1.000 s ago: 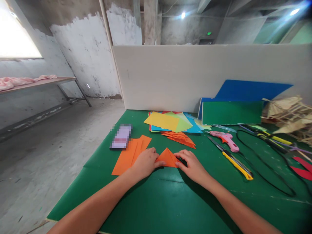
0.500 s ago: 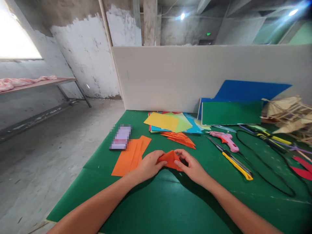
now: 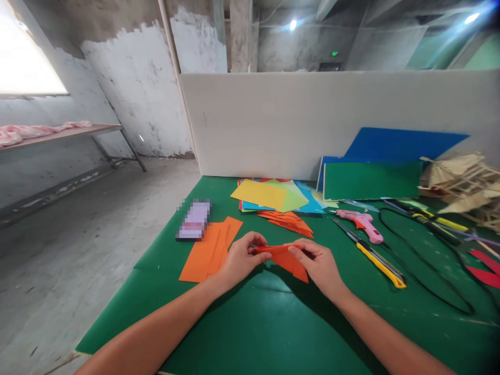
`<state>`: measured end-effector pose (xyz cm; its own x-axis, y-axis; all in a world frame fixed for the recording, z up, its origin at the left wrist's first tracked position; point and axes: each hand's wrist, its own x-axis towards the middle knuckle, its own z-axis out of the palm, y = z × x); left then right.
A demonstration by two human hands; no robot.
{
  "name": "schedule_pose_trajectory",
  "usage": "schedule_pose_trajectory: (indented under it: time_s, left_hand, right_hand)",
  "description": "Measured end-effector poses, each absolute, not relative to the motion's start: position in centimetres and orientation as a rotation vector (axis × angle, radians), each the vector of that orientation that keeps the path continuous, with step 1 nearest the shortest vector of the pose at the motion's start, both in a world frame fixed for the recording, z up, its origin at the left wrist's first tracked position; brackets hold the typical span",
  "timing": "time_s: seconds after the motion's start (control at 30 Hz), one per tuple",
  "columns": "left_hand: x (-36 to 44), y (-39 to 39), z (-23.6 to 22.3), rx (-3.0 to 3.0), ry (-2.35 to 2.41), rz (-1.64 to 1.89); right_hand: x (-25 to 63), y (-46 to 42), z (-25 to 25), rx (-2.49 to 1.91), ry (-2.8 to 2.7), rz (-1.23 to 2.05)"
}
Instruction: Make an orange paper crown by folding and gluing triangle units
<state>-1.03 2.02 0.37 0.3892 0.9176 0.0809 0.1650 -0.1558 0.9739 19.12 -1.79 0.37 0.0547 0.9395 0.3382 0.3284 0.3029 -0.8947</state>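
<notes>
A folded piece of orange paper [image 3: 284,256] is stretched between my two hands, just above the green tabletop [image 3: 250,333]. My left hand [image 3: 246,256] pinches its left end between thumb and fingers. At the right, my right hand [image 3: 318,260] grips the upper edge, thumb in front, and a pointed flap hangs down beside that thumb. Flat orange sheets [image 3: 209,252] lie to the left of my left hand. Beyond my hands rests a fanned pile of folded orange pieces [image 3: 291,223].
A phone [image 3: 194,220], its screen blurred, lies at the left. Coloured paper sheets [image 3: 260,194] are stacked at the back. To the right are a pink glue gun [image 3: 361,224] with a black cord, a yellow utility knife [image 3: 377,265] and a green board [image 3: 371,180].
The orange paper has turned from a raised peak to a straight upper edge with a flap pointing down. My right hand has shifted right and my hands are farther apart.
</notes>
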Motion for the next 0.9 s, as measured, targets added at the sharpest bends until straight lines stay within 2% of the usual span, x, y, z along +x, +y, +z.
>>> schedule_pose_trajectory:
  time_s: [0.57,0.9]
  left_hand:
    - [-1.6,2.4,1.6,1.691,1.073,0.915]
    - [-1.6,2.1,2.4,1.439,1.032,0.771]
  right_hand:
    - [19.7,-1.5,-0.5,-1.256,-1.275,0.743]
    - [19.7,-1.4,-0.6,-1.263,-1.230,0.780]
